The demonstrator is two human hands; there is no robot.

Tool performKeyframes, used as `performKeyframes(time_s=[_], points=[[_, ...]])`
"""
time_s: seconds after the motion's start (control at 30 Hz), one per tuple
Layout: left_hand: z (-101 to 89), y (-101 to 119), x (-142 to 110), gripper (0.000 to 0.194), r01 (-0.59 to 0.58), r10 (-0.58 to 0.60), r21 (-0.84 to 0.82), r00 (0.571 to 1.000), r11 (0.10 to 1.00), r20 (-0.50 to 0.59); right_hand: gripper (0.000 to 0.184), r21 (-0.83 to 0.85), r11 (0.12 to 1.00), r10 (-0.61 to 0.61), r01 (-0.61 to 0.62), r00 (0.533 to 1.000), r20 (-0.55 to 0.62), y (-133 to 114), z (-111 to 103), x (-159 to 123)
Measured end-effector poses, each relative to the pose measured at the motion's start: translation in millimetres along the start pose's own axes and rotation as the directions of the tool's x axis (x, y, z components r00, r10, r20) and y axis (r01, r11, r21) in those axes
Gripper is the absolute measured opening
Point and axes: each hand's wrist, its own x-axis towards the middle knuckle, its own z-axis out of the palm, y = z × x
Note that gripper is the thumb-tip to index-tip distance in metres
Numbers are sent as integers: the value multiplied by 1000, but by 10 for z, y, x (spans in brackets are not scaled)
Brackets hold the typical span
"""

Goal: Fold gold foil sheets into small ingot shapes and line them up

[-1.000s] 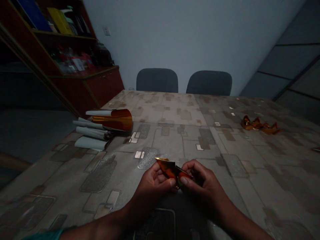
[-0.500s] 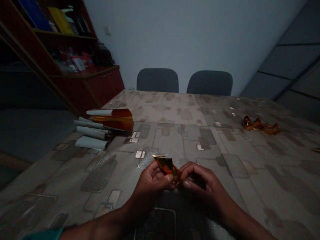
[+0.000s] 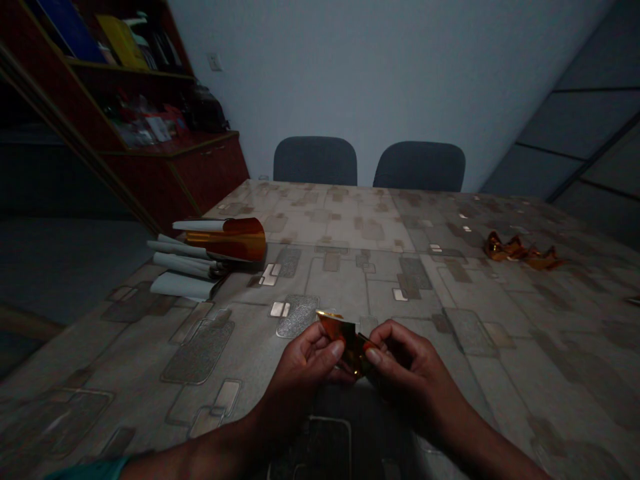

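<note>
Between my hands, above the near part of the table, is a small folded piece of shiny gold foil paper. My left hand pinches its left side, thumb in front and fingers behind. On the right side, my right hand grips the foil between thumb and curled fingers. The upper left of the foil stands up as a flat flap, while its lower middle looks creased and narrow. Parts of the paper are hidden behind my thumbs and fingers.
A table with a patterned cloth stretches ahead. Folded gold and white sheets lie at left. Folded gold foil pieces rest at far right. Two chairs stand behind the table, and a red cabinet is at back left.
The foil has shifted slightly right and turned a little. My right thumb has come up and pressed onto the foil's right side. The other things on the table are unmoved.
</note>
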Motion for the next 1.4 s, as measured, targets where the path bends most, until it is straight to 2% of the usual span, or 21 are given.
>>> performKeyframes(time_s=[0.33, 0.5, 0.57, 0.7, 0.93, 1.07, 1.2, 1.4], points=[[18, 29, -10, 29, 18, -18, 6, 1000, 1000, -11, 15, -22, 1000, -20, 20, 1000, -6, -30, 11, 11], [13, -4, -2, 36, -34, 41, -108, 997, 994, 62, 13, -106, 993, -63, 56, 996, -63, -27, 9, -4], [11, -17, 2, 38, -45, 53, -134, 997, 990, 58, 11, -153, 985, -90, 76, 993, -81, -27, 14, -6], [5, 0, 5, 26, -54, 54, -80, 999, 995, -4, 8, -214, 970, -134, 112, 987, -90, -31, 13, 3], [-42, 29, 29, 19, -96, 96, 13, 995, 995, -19, 10, -284, 950, -148, 129, 988, -48, -90, -27, -14], [-47, 26, 28, 19, -98, 100, 49, 994, 994, -51, 17, -172, 977, -125, 127, 992, 23, -117, -30, -35], [-27, 48, 25, 22, -97, 102, 77, 993, 992, -62, 28, -18, 998, -51, 52, 997, 59, -63, -42, -49], [-41, 32, 26, 21, -90, 93, 67, 994, 994, -48, 30, -60, 997, -42, 44, 999, 33, -46, -55, -38]])
